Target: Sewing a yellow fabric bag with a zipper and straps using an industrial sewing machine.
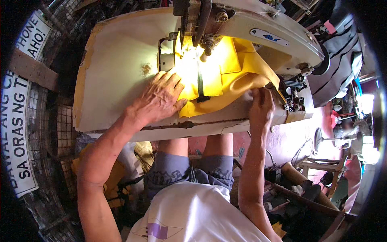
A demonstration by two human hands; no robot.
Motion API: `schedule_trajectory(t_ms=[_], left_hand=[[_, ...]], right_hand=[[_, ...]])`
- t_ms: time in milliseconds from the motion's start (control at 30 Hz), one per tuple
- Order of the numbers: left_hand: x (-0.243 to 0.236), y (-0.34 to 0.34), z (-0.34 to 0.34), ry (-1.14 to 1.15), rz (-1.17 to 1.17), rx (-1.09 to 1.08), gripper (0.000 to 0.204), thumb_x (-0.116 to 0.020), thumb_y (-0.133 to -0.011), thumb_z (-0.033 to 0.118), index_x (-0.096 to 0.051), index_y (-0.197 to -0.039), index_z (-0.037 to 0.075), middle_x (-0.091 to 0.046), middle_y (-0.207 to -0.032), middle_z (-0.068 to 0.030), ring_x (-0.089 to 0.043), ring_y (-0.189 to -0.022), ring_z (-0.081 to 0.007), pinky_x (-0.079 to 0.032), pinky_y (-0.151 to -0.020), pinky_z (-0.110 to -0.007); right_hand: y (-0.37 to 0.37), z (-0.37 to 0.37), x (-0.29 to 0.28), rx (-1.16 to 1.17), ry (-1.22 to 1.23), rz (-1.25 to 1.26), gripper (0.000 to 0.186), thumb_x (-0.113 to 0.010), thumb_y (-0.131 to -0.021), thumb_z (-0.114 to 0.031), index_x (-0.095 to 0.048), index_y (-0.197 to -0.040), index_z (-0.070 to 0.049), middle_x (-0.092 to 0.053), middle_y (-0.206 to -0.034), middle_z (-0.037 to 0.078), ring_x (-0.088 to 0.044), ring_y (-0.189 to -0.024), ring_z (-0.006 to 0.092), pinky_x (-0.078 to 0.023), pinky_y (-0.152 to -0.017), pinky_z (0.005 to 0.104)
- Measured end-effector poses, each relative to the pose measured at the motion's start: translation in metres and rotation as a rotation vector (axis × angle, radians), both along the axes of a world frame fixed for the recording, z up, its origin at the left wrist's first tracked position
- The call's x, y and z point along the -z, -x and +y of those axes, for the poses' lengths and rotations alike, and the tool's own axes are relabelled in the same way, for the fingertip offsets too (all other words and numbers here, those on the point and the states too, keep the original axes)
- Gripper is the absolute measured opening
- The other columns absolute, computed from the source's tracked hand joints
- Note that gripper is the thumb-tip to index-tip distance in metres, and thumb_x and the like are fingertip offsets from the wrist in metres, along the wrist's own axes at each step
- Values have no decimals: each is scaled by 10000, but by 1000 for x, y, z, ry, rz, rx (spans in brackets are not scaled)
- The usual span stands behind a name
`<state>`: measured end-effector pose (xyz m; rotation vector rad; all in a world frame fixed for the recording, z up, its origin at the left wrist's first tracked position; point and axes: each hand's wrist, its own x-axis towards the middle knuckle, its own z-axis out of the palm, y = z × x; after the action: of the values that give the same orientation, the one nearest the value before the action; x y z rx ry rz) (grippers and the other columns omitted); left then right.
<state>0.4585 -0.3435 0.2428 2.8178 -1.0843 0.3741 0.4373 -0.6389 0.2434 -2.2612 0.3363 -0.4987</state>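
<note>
A piece of smooth yellow material (234, 83) lies under the head of a sewing machine (258, 28), with a black strip like a zipper (200, 82) running along its middle. Bright lamp light washes out the part around the needle. My left hand (163, 93) rests flat, fingers stretched forward, on the table and the material's left edge. At the right edge of the material my right hand (262, 104) is closed, its fingers curled on the loose fold. A small dark thing shows by those fingertips; what it is I cannot make out.
The pale machine table (117, 60) has a worn front edge. Bobbins and small metal parts (296, 94) crowd its right end. Signboards (19, 133) and wire mesh stand at the left. A fan (320, 139) and wooden frame (322, 166) are at the right. Scraps lie below.
</note>
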Motion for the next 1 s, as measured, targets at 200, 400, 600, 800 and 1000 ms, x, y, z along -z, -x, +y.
schedule_trajectory(t_ms=[200,400,600,800,1000], left_hand=[[-1,-2,1,57,33,23,459,-599,-920,368,-595,-1170,-17,-579,-1210,-242,-528,-1188,-382,-387,-1067,-495],[-2,-4,-1,115,85,-21,495,-626,-901,356,-582,-1215,-23,-559,-1231,-233,-519,-1175,-375,-393,-1047,-492],[0,-6,1,80,81,27,551,-613,-914,391,-535,-1290,-5,-499,-1334,-212,-488,-1202,-397,-372,-1057,-490],[-3,-8,-2,83,10,55,538,-643,-881,360,-571,-1227,-45,-543,-1218,-218,-517,-1159,-359,-385,-1026,-480],[-1,-11,-3,119,31,36,531,-670,-857,360,-586,-1184,-50,-547,-1233,-234,-506,-1194,-366,-377,-1034,-501]], right_hand=[[49,52,-48,-397,527,-605,173,-633,-853,-48,-650,-1023,-22,-655,-949,127,-652,-922,303,-523,-786,370],[-46,86,-18,-981,561,-325,374,-652,-768,-81,-599,-1135,-30,-643,-1129,163,-617,-1053,352,-489,-913,451],[-51,79,2,-979,443,-355,371,-636,-800,-91,-571,-1165,-72,-640,-1027,133,-614,-932,349,-483,-811,433],[-59,77,1,-1011,542,-306,361,-646,-827,-149,-589,-1176,-78,-647,-1105,146,-600,-980,346,-472,-852,441],[-64,73,-5,-1001,562,-252,360,-641,-843,-169,-605,-1184,-61,-651,-1142,128,-607,-950,334,-474,-824,443]])
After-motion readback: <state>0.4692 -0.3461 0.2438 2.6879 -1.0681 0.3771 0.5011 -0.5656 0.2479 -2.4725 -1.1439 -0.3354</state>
